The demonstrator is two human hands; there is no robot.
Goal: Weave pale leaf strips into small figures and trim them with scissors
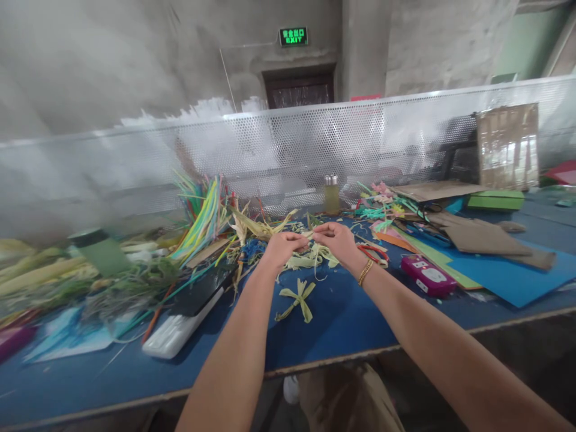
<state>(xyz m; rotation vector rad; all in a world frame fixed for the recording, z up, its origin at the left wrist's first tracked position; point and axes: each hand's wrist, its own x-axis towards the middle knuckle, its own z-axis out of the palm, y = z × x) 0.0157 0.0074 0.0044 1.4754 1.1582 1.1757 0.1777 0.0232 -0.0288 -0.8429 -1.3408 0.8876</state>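
- Pinching a pale strip [310,234], the left hand [285,247] and right hand [336,241] meet nearly fingertip to fingertip (its ends are too small to make out), above the table [346,336].
- Husk scraps [317,255] lie under and just beyond both hands.
- Nearer the person, a husk star [298,300] lies flat, well within the space between the forearms.
- Off to the right sit a purple box [427,275] and blue paper [513,282].
- To the left stand bright stems [206,210]; beyond the scraps, a bottle [332,197].
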